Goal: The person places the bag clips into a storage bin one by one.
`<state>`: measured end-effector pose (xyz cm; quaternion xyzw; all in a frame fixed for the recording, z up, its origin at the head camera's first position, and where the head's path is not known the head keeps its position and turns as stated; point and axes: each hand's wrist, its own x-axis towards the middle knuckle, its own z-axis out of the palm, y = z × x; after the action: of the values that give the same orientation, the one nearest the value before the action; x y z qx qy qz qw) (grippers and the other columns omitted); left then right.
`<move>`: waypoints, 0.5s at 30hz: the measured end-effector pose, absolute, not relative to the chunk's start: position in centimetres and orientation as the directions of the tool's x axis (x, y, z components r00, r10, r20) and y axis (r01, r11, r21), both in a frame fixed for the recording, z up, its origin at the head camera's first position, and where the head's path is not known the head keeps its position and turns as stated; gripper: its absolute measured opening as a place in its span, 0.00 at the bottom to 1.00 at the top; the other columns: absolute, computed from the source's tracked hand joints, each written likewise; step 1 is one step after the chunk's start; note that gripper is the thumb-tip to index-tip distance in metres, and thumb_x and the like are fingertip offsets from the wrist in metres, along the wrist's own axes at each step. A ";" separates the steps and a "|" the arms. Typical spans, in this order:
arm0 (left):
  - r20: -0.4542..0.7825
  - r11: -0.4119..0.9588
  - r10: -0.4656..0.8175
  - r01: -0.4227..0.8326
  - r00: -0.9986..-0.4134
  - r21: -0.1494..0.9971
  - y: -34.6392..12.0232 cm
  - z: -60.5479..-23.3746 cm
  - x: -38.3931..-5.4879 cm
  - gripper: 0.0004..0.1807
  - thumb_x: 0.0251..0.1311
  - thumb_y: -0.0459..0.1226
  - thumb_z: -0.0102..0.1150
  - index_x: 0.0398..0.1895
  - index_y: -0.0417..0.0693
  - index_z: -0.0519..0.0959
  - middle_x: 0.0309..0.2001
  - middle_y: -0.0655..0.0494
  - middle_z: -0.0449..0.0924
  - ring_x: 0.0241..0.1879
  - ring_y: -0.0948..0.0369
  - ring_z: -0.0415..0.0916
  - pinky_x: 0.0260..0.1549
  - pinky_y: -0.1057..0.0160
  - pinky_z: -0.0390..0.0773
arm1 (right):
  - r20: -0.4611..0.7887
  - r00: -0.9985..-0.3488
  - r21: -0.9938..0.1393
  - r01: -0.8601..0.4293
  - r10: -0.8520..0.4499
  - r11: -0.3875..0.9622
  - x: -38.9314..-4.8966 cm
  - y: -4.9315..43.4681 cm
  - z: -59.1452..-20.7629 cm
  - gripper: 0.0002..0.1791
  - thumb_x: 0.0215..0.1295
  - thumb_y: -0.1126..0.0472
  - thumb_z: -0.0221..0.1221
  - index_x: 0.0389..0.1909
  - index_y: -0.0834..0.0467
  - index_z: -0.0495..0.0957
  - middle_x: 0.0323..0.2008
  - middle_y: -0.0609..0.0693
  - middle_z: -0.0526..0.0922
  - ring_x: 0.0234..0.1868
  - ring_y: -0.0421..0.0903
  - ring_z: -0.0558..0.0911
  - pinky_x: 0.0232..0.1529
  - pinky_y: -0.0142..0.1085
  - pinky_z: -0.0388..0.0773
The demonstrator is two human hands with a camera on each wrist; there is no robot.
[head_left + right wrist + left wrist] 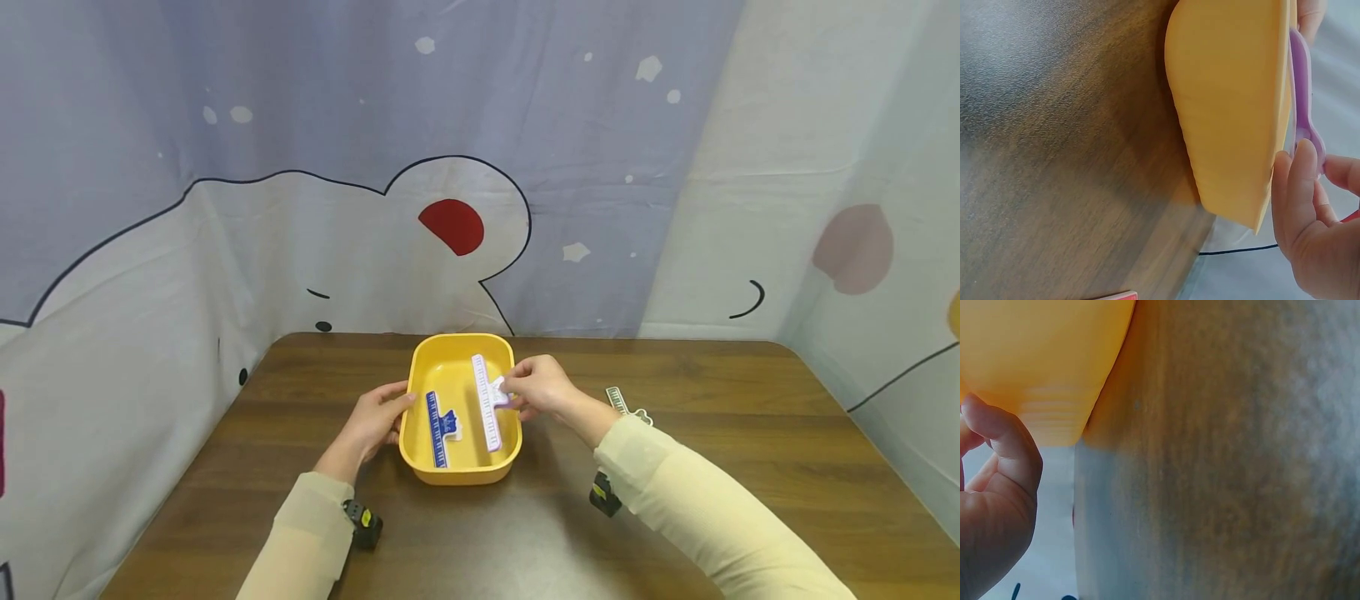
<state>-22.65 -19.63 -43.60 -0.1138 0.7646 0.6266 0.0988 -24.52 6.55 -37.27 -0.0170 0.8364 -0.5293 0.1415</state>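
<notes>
A yellow plastic tub [457, 477] stands on the table. My left hand [372, 422] holds it by the left rim, thumb over the edge and fingers against the outer wall; the left wrist view shows the thumb [1007, 434] at that wall. Between thumb and fingers, my right hand [542, 385] pinches the handle of a purple-and-white clip [486, 404] with a piano-key pattern. The clip is over the tub's right side, level with the rim in the right wrist view. Inside the tub, at the left, lies a blue clip [437, 429] of the same pattern.
A green-and-white clip [617, 401] lies on the wooden table [720, 433], right of the tub and partly behind my right forearm. A printed curtain [600, 167] hangs along the table's back edge. Each wrist carries a small black camera [363, 525].
</notes>
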 end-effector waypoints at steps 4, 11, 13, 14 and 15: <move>-0.294 0.194 -0.048 -0.298 -0.955 0.935 -19.6 -43.6 -22.6 0.26 0.66 0.45 0.53 0.66 0.51 0.66 0.38 0.43 0.79 0.23 0.59 0.75 0.21 0.66 0.79 | -0.208 -0.961 -0.881 0.103 -0.182 0.462 -24.5 6.3 -37.1 0.14 0.57 0.67 0.62 0.45 0.65 0.78 0.38 0.57 0.80 0.31 0.54 0.85 0.20 0.35 0.81; -0.295 0.194 -0.044 -0.298 -0.954 0.935 -19.7 -43.6 -22.7 0.26 0.66 0.44 0.53 0.66 0.52 0.66 0.40 0.42 0.78 0.23 0.58 0.75 0.23 0.65 0.80 | -0.198 -0.960 -0.863 0.074 -0.199 0.499 -24.6 5.7 -36.9 0.20 0.56 0.67 0.61 0.51 0.63 0.78 0.34 0.56 0.80 0.21 0.45 0.82 0.20 0.37 0.81; -0.298 0.190 -0.043 -0.301 -0.953 0.934 -19.7 -43.6 -22.7 0.26 0.66 0.44 0.53 0.66 0.52 0.66 0.40 0.42 0.78 0.23 0.59 0.75 0.23 0.65 0.79 | -0.196 -0.960 -0.858 0.070 -0.199 0.510 -24.7 5.6 -36.9 0.18 0.56 0.67 0.61 0.49 0.63 0.79 0.33 0.56 0.80 0.20 0.44 0.81 0.21 0.39 0.81; -0.299 0.189 -0.040 -0.301 -0.954 0.935 -19.7 -43.6 -22.7 0.26 0.66 0.44 0.53 0.66 0.52 0.66 0.40 0.42 0.78 0.23 0.59 0.75 0.23 0.65 0.80 | -0.193 -0.961 -0.854 0.064 -0.198 0.517 -24.7 5.6 -36.9 0.16 0.56 0.67 0.61 0.48 0.63 0.80 0.32 0.56 0.80 0.20 0.43 0.80 0.21 0.39 0.82; -0.298 0.187 -0.038 -0.300 -0.954 0.935 -19.7 -43.6 -22.7 0.26 0.66 0.44 0.53 0.66 0.51 0.65 0.40 0.42 0.78 0.23 0.59 0.75 0.23 0.65 0.80 | -0.190 -0.962 -0.850 0.060 -0.198 0.524 -24.7 5.5 -36.9 0.16 0.56 0.67 0.61 0.47 0.63 0.80 0.32 0.56 0.80 0.19 0.43 0.80 0.21 0.39 0.82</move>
<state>-22.70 -19.72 -43.62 -0.1106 0.7632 0.6280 0.1043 -24.73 5.49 -36.86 -0.0399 0.8628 -0.4863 0.1323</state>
